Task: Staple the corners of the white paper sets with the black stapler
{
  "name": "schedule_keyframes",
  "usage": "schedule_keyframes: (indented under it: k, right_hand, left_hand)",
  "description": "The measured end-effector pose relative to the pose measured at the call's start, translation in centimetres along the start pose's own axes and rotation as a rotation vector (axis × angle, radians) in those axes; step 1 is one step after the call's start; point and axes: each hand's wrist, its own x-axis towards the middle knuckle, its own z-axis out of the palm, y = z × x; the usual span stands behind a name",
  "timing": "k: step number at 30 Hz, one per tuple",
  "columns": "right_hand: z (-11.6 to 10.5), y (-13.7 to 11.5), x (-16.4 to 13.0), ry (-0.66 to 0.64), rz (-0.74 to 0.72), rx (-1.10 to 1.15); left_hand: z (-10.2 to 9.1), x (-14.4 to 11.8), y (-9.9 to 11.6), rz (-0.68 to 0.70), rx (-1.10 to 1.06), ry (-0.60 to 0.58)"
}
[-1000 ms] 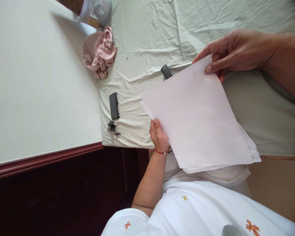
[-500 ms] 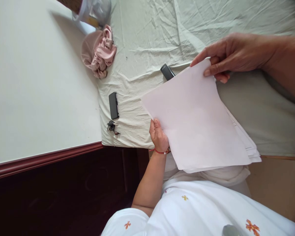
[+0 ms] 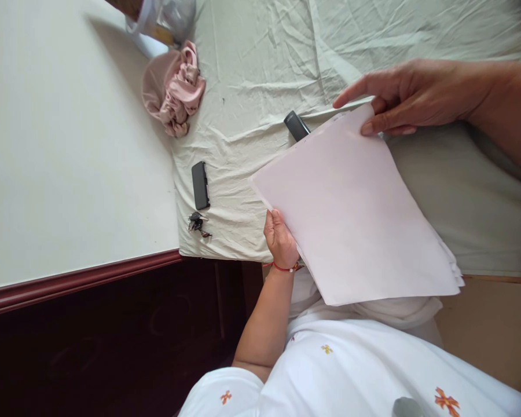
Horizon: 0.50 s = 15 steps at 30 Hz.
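A stack of white paper sheets [image 3: 356, 214] is held tilted above my lap, its blank top sheet facing me. My left hand [image 3: 281, 238], with a red string bracelet at the wrist, is closed on the stack's left edge, thumb on top and the other fingers hidden beneath. At the upper right corner my right hand [image 3: 395, 104] pinches paper between its thumb and bent fingers, while the index finger stretches out past the edge. Sheet edges fan out slightly at the lower right. Just beyond the upper edge lies a dark device [image 3: 296, 125], partly covered by the paper.
On the pale green cloth [image 3: 247, 69] lie a black rectangular case [image 3: 200, 185], a bunch of keys [image 3: 197, 223] and a crumpled pink cloth [image 3: 176, 90]. A clear plastic container [image 3: 167, 23] stands at the top left. A white surface with a dark red edge [image 3: 82, 275] is at left.
The top sheet has shifted right and now lies more evenly over the others. My right index finger has lifted off the paper's edge. My left hand stays in place.
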Motion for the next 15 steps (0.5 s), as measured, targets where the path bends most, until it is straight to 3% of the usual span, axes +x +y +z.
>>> schedule_keyframes:
  k: [6,15]
  right_hand:
    - [0.14,0.13,0.18,0.009,0.007,-0.038]
    - [0.09,0.48,0.03,-0.018,-0.072,-0.073]
  left_hand:
    - [-0.41,0.07,-0.60,-0.009,0.001,0.061]
    - [-0.15,-0.07,-0.12,0.014,0.015,0.000]
